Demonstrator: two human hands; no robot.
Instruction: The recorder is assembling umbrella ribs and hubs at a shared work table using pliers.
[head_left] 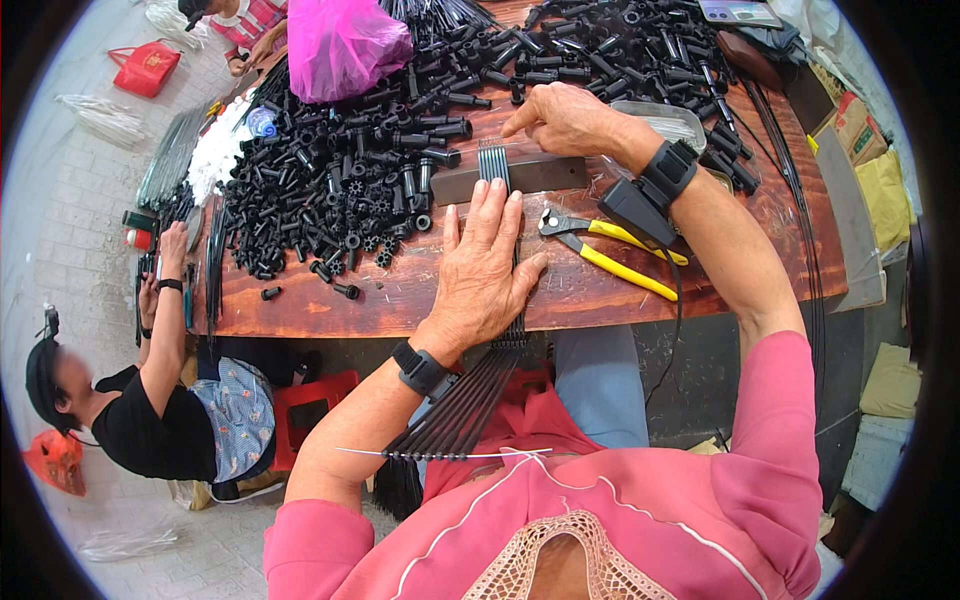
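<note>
My left hand (485, 265) lies flat with its fingers stretched out, pressing on a row of thin black ribs (455, 395). The ribs fan out toward my lap, where a thin white rod (430, 456) runs across their ends. Their far ends (492, 160) lie side by side over a dark metal bar (545, 175), just past my fingertips. Beyond the bar, my right hand (570, 120) is closed, its fingers curled and fingertips near the rib ends; whatever it pinches is too small to make out. End-cutting pliers with yellow handles (625, 270) rest on the table below my right wrist.
Black plastic tubular parts (340, 180) cover the far and left tabletop (400, 310). A pink plastic bag (345, 50) stands among them. A clear container (660, 118) sits beyond my right wrist. Another person (160, 420) works at left; a second person (245, 30) is at far left.
</note>
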